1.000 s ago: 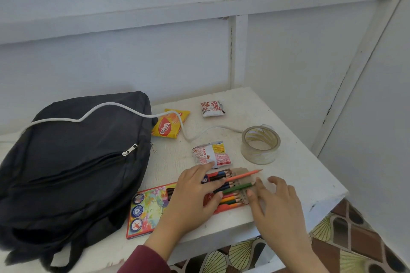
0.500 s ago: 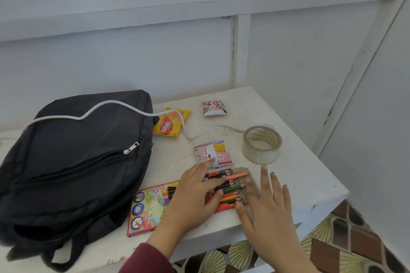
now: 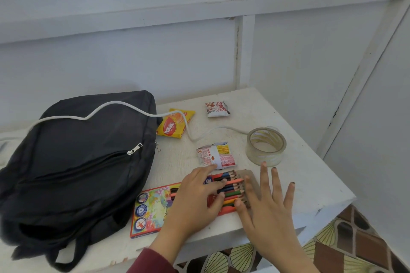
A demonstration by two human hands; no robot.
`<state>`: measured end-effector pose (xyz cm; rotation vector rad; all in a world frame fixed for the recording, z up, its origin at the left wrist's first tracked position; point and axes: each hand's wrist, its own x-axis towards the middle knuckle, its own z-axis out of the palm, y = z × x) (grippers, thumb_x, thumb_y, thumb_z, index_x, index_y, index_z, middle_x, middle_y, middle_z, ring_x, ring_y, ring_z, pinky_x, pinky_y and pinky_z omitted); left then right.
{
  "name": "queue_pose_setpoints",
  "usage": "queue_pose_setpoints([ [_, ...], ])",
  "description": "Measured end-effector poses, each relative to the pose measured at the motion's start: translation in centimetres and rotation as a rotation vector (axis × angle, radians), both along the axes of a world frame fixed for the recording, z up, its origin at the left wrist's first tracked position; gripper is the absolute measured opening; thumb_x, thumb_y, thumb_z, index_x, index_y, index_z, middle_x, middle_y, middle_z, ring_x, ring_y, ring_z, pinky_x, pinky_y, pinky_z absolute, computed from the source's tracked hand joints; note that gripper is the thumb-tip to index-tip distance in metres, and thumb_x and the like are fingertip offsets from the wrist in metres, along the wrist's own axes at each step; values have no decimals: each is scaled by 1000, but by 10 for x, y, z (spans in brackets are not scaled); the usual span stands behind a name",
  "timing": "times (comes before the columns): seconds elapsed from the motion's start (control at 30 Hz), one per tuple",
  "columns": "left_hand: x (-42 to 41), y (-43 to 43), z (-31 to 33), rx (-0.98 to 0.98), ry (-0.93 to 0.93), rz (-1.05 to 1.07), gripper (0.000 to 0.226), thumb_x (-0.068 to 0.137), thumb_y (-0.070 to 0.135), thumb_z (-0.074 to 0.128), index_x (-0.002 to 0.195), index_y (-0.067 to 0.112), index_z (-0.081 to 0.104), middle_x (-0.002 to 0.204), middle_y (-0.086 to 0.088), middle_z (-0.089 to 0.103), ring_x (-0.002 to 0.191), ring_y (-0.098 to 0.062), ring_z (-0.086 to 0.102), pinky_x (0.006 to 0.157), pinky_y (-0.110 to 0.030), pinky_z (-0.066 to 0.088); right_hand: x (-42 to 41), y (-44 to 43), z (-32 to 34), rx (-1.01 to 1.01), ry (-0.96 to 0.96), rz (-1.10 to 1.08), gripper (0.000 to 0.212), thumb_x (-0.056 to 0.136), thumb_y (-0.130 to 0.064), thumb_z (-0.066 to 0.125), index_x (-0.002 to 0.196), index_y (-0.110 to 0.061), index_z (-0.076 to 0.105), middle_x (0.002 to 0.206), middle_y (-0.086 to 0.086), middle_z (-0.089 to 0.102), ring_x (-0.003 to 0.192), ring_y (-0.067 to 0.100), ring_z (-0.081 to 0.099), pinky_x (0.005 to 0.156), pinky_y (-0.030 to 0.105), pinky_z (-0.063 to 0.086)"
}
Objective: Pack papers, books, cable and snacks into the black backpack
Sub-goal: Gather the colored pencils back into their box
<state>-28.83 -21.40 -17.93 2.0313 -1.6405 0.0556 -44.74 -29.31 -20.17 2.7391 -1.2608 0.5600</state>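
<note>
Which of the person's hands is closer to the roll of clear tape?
Right. The right hand has its spread fingertips just short of the tape roll, on its near side. The left hand rests on the coloured pencil box, farther away.

One camera only, worn on the person's head, wide-angle. Faces forward and down over the white table toward the wall behind it. Close range: left hand and right hand fill the bottom edge of view.
</note>
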Motion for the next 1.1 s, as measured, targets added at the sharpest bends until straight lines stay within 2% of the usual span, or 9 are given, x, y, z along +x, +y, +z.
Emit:
queue_pose_setpoints([
  [0.27, 4, -1, 6, 81, 30, -7, 48, 76, 62, 42, 112, 37, 63, 135, 13, 46, 123, -8, 38, 96, -22, 20, -3, -4, 2, 68, 30, -6, 61, 95, -56, 20, 130, -22, 55, 149, 17, 30, 136, 36, 21, 105, 52, 8],
  [0.47, 11, 7, 14, 312, -34, -67, 79, 62, 83, 42, 133, 50, 35, 146, 20, 20, 131, -2, 15, 99, -18, 4, -6, -4, 5, 173, 6, 0, 61, 96, -57, 15, 135, -26, 50, 152, 15, 20, 138, 31, 12, 108, 44, -6],
  [0.6, 16, 15, 21, 321, 82, -70, 87, 59, 71, 68, 134, 53, 28, 130, 28, 21, 115, 8, 16, 95, -11, 9, -5, -3, 7, 215, -13, 4, 64, 95, -58, 11, 139, -26, 44, 152, 12, 11, 139, 28, 6, 108, 42, -12],
  [0.7, 15, 17, 20, 249, 137, -59, 78, 60, 67, 70, 129, 51, 38, 122, 29, 28, 111, 11, 22, 90, -2, 14, -3, -2, 6, 234, -25, 30, 59, 96, -56, 15, 136, -28, 48, 152, 12, 16, 139, 29, 10, 109, 42, -7],
  [0.77, 14, 18, 17, 224, 159, -54, 73, 59, 69, 69, 125, 52, 43, 124, 28, 33, 113, 11, 25, 93, -5, 16, -2, 0, 7, 276, -36, 49, 61, 94, -59, 12, 136, -33, 47, 153, 10, 11, 140, 28, 6, 109, 42, -9],
  [0.87, 12, 17, 16, 224, 159, -60, 71, 58, 72, 65, 124, 53, 45, 126, 27, 34, 114, 10, 26, 98, -13, 19, -1, 1, 13, 326, -95, 60, 88, 73, -76, -18, 142, -46, 26, 150, -1, -22, 138, 17, -25, 103, 36, -30],
  [0.93, 11, 17, 17, 236, 147, -61, 71, 59, 73, 64, 124, 53, 45, 125, 27, 33, 113, 10, 24, 95, -9, 16, -3, 2, 18, 392, -95, 46, 100, 57, -78, -32, 143, -51, 12, 141, -7, -38, 129, 11, -40, 97, 34, -36],
  [1.03, 10, 17, 17, 241, 160, -55, 69, 60, 71, 67, 123, 52, 48, 128, 26, 33, 113, 11, 23, 92, -2, 12, -3, 5, 24, 421, -100, 9, 98, 57, -79, -31, 144, -48, 1, 147, -4, -35, 133, 13, -37, 104, 37, -29],
  [1.1, 8, 18, 19, 259, 165, -61, 71, 60, 71, 67, 125, 52, 45, 129, 28, 31, 114, 11, 23, 92, -2, 12, -3, 8, 23, 440, -156, -45, 87, 66, -76, -16, 146, -41, -5, 155, 1, -21, 141, 18, -24, 110, 39, -20],
])
